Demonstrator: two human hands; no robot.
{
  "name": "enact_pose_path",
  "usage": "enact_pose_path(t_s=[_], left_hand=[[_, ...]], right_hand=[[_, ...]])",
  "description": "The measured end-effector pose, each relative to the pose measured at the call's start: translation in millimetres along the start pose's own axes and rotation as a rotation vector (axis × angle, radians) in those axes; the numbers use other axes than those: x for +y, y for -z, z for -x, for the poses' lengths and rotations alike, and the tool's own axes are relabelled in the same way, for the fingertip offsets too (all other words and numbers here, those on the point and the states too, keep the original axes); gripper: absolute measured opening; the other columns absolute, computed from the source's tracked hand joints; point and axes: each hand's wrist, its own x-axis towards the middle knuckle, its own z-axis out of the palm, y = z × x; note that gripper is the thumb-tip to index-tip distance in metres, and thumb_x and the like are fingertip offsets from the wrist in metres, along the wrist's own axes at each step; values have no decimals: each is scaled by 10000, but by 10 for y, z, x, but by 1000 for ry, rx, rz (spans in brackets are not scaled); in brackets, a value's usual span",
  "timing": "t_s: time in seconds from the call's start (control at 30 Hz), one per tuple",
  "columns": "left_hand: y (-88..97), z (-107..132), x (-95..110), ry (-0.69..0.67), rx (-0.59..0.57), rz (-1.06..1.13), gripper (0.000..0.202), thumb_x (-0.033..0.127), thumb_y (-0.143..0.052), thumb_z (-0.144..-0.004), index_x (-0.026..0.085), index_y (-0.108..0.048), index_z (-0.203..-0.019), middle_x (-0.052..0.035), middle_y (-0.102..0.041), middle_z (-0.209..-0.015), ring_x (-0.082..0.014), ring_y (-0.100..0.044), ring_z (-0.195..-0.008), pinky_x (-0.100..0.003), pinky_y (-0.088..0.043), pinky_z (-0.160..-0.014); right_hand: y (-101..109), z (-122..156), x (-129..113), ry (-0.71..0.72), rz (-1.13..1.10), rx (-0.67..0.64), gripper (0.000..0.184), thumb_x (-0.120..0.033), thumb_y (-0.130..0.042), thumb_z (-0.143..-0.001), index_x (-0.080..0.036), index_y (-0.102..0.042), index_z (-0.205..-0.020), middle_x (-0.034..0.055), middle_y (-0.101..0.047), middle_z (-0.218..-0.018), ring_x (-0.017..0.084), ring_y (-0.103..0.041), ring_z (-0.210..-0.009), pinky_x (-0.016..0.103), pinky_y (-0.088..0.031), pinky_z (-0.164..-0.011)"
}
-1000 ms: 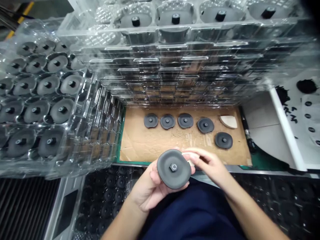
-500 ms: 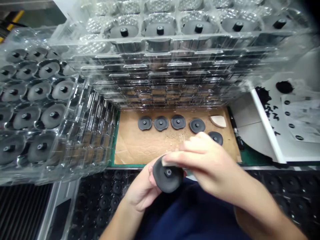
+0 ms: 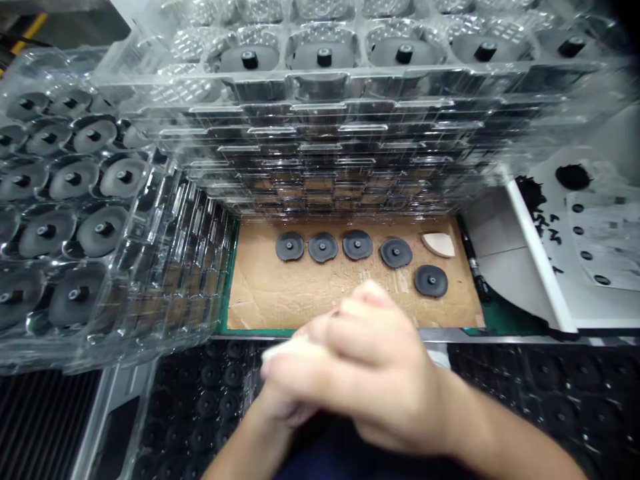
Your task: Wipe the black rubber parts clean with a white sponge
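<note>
Over the front edge of the cardboard, my right hand (image 3: 370,360) is closed, slightly blurred, with a small white pad (image 3: 287,348) showing at its fingertips. My left hand (image 3: 285,400) sits beneath it, mostly covered. The black disc with a central post that it held a moment ago is hidden behind my right hand. Nearby on the cardboard sheet (image 3: 270,300) lie several similar black discs (image 3: 323,247), posts up. One black disc (image 3: 431,281) rests apart from the row, nearer to me. A cream wedge-shaped piece (image 3: 439,244) lies behind it.
Tall stacks of clear plastic trays (image 3: 320,127) with black discs rise behind the cardboard, and another tray stack (image 3: 165,247) stands left. At the right are a black marker (image 3: 479,277) and a white bin (image 3: 543,260) with small black bits. Dark trays (image 3: 555,393) sit below the table edge.
My right hand has swung left and down across the disc, hiding it and most of my left hand. The disc at the right of the row is now uncovered.
</note>
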Motion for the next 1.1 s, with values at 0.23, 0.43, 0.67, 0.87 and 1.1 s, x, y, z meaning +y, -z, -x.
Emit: enact_pose_path(t_s=[0.23, 0.43, 0.67, 0.87, 1.1], left_hand=[[133, -69, 92, -97, 77, 208, 590, 332, -867, -483, 318, -689, -1045, -3, -686, -1167, -194, -656, -1010, -200, -519, -828], [115, -70, 164, -67, 102, 188, 615, 359, -851, -508, 251, -671, -1086, -52, -681, -1139, -199, -627, -1039, -188, -517, -802], [95, -75, 56, -45, 41, 181, 541, 272, -797, -630, 238, -635, -1145, -33, -699, -1067, -152, -653, -941, -175, -517, -799], [105, -53, 70, -18, 103, 122, 465, 246, -781, -645, 251, -648, -1091, -20, -702, -1055, -199, -634, -1028, -260, -522, -877], [12, -64, 59, 16, 32, 89, 627, 282, -843, -544, 265, -628, -1133, -32, -693, -1098, -236, -620, -1065, -319, -490, -945]], right_hand=[[-422, 484, 617, -558, -2, -74, 224, -208, -492, -908, -243, -675, -1033, 10, -705, -865, 152, -628, -767, 277, -408, -683], [-727, 780, 630, -576, -18, -86, 213, -232, -504, -897, -230, -707, -961, 8, -733, -797, 162, -658, -691, 286, -454, -639], [-269, 105, -4, -325, -81, 312, 246, -141, -480, -896, -148, -613, -1103, 67, -700, -1041, 159, -627, -886, 293, -468, -790], [-261, -1, -96, -322, -195, -18, 221, -132, -466, -904, -140, -649, -1028, 24, -712, -912, 129, -620, -773, 262, -444, -712], [-38, 208, -71, -287, -219, -15, 207, -131, -473, -905, -130, -649, -1015, 21, -693, -847, 117, -568, -704, 252, -405, -686]])
